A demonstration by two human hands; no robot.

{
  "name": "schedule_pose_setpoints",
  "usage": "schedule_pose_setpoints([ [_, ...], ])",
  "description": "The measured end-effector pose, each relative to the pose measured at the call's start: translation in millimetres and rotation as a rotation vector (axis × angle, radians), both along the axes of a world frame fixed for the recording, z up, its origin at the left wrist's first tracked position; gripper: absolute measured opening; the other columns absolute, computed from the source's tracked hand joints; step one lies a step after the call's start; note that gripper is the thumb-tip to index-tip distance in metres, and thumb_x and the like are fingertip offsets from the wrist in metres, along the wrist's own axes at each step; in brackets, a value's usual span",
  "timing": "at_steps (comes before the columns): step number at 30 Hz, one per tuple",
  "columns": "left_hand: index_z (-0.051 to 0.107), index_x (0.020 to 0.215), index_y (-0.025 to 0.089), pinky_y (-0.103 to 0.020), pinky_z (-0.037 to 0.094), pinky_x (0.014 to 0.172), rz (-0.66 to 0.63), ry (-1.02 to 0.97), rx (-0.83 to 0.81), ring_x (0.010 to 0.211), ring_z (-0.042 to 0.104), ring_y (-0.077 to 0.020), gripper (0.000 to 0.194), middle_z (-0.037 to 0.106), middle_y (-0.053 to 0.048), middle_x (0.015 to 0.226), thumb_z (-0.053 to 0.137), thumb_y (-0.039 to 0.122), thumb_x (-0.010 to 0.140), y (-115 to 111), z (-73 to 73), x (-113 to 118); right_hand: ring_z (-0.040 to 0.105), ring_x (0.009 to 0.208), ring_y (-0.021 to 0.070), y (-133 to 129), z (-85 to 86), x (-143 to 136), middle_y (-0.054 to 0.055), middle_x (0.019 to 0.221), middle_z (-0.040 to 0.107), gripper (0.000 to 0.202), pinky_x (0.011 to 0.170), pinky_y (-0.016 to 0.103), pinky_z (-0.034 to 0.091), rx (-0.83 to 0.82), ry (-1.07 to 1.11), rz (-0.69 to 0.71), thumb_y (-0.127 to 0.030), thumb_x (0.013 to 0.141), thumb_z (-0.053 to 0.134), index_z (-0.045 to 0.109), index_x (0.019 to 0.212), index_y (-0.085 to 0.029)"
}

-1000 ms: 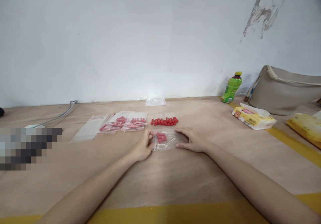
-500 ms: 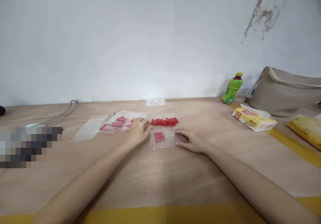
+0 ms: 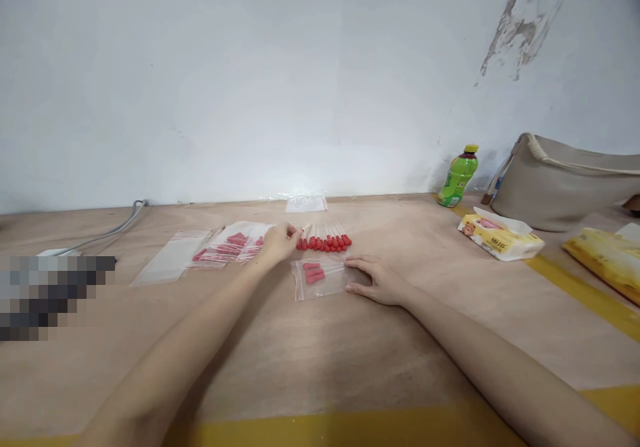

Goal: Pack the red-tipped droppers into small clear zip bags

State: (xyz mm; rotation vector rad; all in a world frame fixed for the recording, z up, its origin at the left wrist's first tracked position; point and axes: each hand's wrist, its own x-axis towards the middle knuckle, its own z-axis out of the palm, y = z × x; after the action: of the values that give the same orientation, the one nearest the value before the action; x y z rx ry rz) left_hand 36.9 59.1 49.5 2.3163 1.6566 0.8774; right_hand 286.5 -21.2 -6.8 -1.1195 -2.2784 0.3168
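Red-tipped sticks [image 3: 327, 241], like large matches or swabs, lie side by side in a row with their red heads toward me. At the row's left end my left hand [image 3: 281, 241] is closed in a pinch on one red-tipped stick, its fingertips partly covering it. Just in front lies a clear zip bag [image 3: 330, 287] with several red-tipped sticks inside, its zip edge to the left. My right hand [image 3: 377, 280] rests at the bag's right edge, thumb and fingers apart and touching the plastic.
Filled zip bags [image 3: 225, 250] overlap left of my left hand, beside flat bags without red tips [image 3: 173, 257]. Another bag [image 3: 306, 204] lies by the wall. On the right are a green bottle [image 3: 457, 177], tissue pack [image 3: 500, 235], yellow pack [image 3: 603, 253] and grey bag [image 3: 565, 183].
My left hand has moved slightly away from me, its fingers closing on the stick at the row's left end. My right hand stays on the bag. The view has shifted slightly.
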Motion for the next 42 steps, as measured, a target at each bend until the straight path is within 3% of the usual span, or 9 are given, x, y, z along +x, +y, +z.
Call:
schedule_pose_setpoints([
  [4, 0.057, 0.087, 0.017, -0.025, 0.043, 0.064, -0.003, -0.184, 0.086, 0.073, 0.060, -0.0175, 0.021, 0.065, -0.004, 0.080, 0.045, 0.033, 0.081, -27.7, 4.1, -33.7, 0.048, 0.112, 0.0249, -0.2, -0.1, 0.2, 0.012, 0.121, 0.053, 0.051, 0.095, 0.043, 0.037, -0.008, 0.003, -0.001, -0.048, 0.075, 0.056, 0.052, 0.118, -0.020],
  [8, 0.059, 0.089, 0.017, -0.028, 0.048, 0.070, -0.045, -0.347, 0.051, 0.081, 0.062, -0.0195, 0.026, 0.066, -0.005, 0.087, 0.052, 0.039, 0.077, -70.3, -8.8, -87.9, 0.048, 0.112, 0.0254, -0.3, -0.6, 0.2, 0.011, 0.121, 0.053, 0.050, 0.095, 0.044, 0.037, -0.010, 0.017, 0.001, -0.047, 0.075, 0.057, 0.053, 0.117, -0.021],
  [12, 0.061, 0.092, 0.021, -0.027, 0.049, 0.071, 0.026, -0.311, -0.094, 0.084, 0.062, -0.0214, 0.028, 0.067, -0.003, 0.091, 0.051, 0.042, 0.078, -108.1, -27.3, -130.7, 0.049, 0.111, 0.0255, -0.1, -0.6, 0.5, 0.011, 0.120, 0.054, 0.049, 0.094, 0.044, 0.038, -0.013, 0.008, -0.004, -0.046, 0.075, 0.057, 0.053, 0.116, -0.021],
  [15, 0.061, 0.094, 0.023, -0.026, 0.049, 0.069, 0.067, -0.208, -0.103, 0.082, 0.063, -0.0217, 0.028, 0.068, -0.001, 0.091, 0.051, 0.044, 0.078, -123.2, -35.0, -140.9, 0.049, 0.110, 0.0249, -0.1, -0.3, 0.7, 0.012, 0.119, 0.054, 0.050, 0.094, 0.042, 0.039, -0.015, -0.004, -0.006, -0.047, 0.075, 0.057, 0.053, 0.117, -0.020],
  [24, 0.062, 0.094, 0.024, -0.028, 0.049, 0.071, -0.029, -0.076, -0.049, 0.083, 0.063, -0.0215, 0.027, 0.068, -0.003, 0.094, 0.048, 0.042, 0.080, -114.1, -39.0, -120.2, 0.049, 0.111, 0.0255, -0.8, 0.2, 0.6, 0.011, 0.120, 0.054, 0.050, 0.094, 0.044, 0.038, -0.013, 0.007, -0.002, -0.047, 0.075, 0.057, 0.052, 0.117, -0.021],
  [30, 0.064, 0.093, 0.026, -0.027, 0.048, 0.067, -0.146, -0.029, -0.039, 0.077, 0.063, -0.0195, 0.024, 0.068, -0.001, 0.088, 0.048, 0.038, 0.081, -107.6, -32.2, -91.1, 0.049, 0.111, 0.0250, 0.4, -0.6, 0.7, 0.011, 0.120, 0.054, 0.049, 0.094, 0.043, 0.038, -0.012, 0.006, -0.002, -0.046, 0.075, 0.057, 0.053, 0.117, -0.022],
  [42, 0.064, 0.083, 0.017, -0.023, 0.041, 0.053, -0.327, -0.338, -0.329, 0.056, 0.053, -0.0121, 0.023, 0.064, -0.001, 0.068, 0.063, 0.036, 0.071, -81.8, -32.5, -47.7, 0.048, 0.112, 0.0249, 1.2, -1.3, 0.7, 0.012, 0.121, 0.053, 0.052, 0.095, 0.042, 0.038, -0.012, -0.003, 0.000, -0.048, 0.075, 0.056, 0.052, 0.118, -0.020],
])
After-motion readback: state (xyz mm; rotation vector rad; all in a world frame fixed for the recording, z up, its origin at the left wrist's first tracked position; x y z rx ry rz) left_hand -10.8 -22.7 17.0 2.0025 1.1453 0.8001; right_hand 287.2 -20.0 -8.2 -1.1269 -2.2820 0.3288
